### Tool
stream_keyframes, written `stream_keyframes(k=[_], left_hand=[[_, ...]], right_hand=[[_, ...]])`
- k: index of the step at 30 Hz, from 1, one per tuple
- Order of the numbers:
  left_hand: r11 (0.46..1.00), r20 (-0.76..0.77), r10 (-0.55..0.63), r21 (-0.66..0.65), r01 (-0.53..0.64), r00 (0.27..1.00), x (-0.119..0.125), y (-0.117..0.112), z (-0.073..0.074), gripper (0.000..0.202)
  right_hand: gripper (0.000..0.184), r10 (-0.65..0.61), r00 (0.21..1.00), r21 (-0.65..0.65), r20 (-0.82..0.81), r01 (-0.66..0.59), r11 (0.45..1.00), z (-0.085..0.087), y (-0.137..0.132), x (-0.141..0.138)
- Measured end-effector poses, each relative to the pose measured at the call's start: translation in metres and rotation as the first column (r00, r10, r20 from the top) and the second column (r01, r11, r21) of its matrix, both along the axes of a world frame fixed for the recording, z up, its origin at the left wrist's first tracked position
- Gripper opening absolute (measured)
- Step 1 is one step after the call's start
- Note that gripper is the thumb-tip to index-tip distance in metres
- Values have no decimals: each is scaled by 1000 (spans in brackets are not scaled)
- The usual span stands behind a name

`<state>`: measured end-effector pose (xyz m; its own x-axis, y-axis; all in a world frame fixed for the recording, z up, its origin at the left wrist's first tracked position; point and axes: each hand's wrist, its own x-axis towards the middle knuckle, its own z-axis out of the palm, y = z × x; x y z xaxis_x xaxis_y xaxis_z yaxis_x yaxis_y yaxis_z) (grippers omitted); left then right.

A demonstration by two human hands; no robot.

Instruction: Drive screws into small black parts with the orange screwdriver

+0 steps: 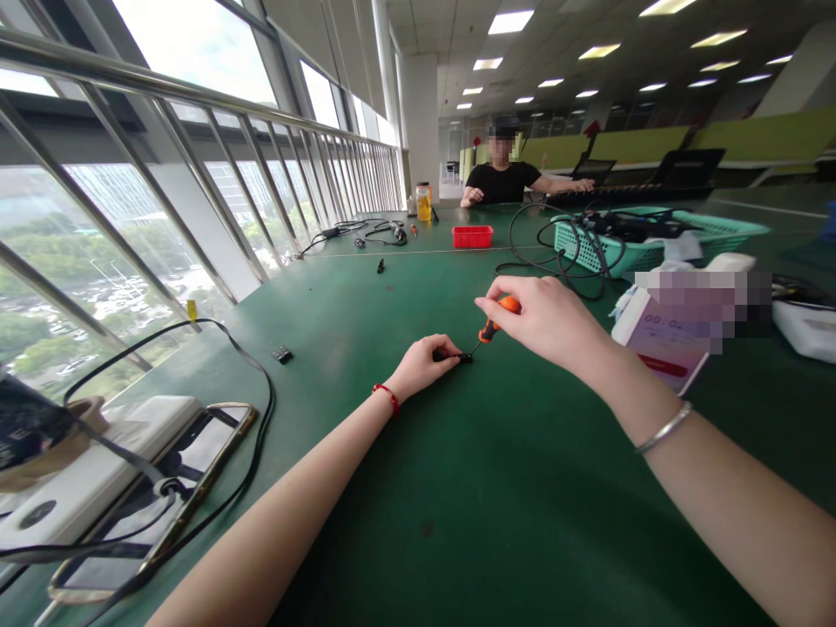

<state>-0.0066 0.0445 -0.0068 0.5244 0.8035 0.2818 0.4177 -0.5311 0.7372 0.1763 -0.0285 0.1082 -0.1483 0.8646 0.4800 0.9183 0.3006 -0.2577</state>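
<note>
My left hand (pixel 423 361) rests on the green table (pixel 457 488), its fingers pinched round a small black part (pixel 457 356) that it holds down on the surface. My right hand (pixel 545 318) is closed around the orange-and-black handle of a small screwdriver (pixel 495 324). The screwdriver slants down to the left, and its tip meets the black part. A red string circles my left wrist and a silver bangle my right.
At left lie a phone (pixel 163 496), a white power bank (pixel 84 488) and a black cable (pixel 254 366), with a small black piece (pixel 282 353) nearby. Farther off are a red tray (pixel 472 236), a teal basket of cables (pixel 646 244), and a seated person (pixel 506 178).
</note>
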Motion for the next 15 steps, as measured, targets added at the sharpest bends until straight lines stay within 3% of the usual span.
stream_keyframes(k=[4,8,11,15], left_hand=[[1000,-4,0,6,0,1000,0,0,0,13],[1000,-6,10,-3,-10,1000,0,-1,1,12],[1000,-3,6,1,-6,1000,1,-2,1,12],[1000,4,0,9,0,1000,1,-1,0,10]], right_hand=[[16,0,1000,31,10,0,1000,0,1,2],[29,20,1000,46,-21,-19,999,1,1,3],[17,17,999,-16,-28,-17,1000,1,1,2],[27,85,996,-150,-13,-86,985,1,0,1]])
